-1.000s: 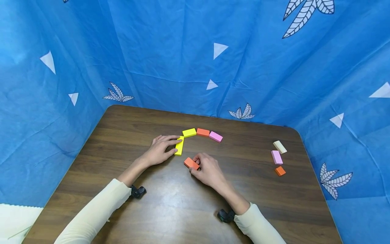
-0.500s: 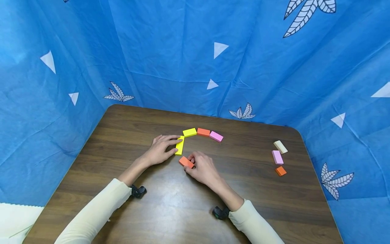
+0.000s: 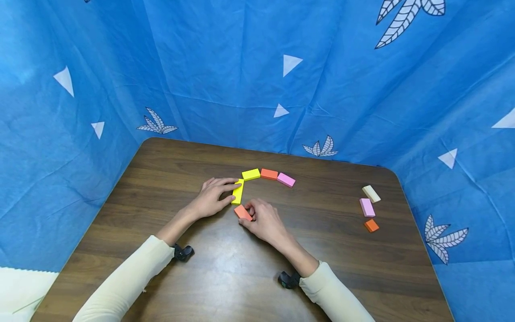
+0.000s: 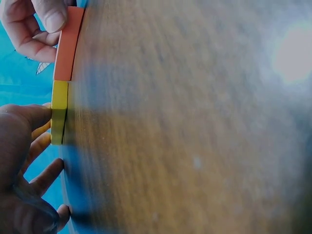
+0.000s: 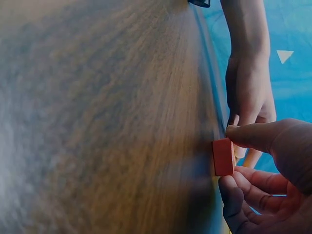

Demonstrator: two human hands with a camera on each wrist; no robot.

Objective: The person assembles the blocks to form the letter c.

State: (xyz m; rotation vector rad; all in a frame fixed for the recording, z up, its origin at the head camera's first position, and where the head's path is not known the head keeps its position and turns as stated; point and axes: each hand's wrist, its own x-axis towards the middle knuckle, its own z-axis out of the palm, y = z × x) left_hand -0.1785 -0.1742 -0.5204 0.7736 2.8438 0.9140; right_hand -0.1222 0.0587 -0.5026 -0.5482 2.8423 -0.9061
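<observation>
In the head view my left hand (image 3: 210, 199) rests with fairly straight fingers and the thumb on a yellow block (image 3: 238, 193) that lies flat on the table. My right hand (image 3: 265, 222) pinches an orange block (image 3: 242, 212) between thumb and fingers, just nearer to me than the yellow block. In the left wrist view the orange block (image 4: 69, 46) looks end to end with the yellow block (image 4: 59, 112). The right wrist view has the orange block's end face (image 5: 224, 157) between thumb and fingertips. Beyond the left hand, a second yellow block (image 3: 251, 174) continues the curved row.
An orange-red block (image 3: 269, 174) and a pink block (image 3: 286, 180) extend the row rightward. Farther right on the wooden table (image 3: 322, 214) lie a cream block (image 3: 371, 193), another pink block (image 3: 367, 207) and a small orange block (image 3: 371, 225). Blue cloth (image 3: 225, 80) hangs behind.
My right hand has moved left with the orange block, bringing it up to the near end of the yellow block and turning it slightly. The left hand has stayed in place.
</observation>
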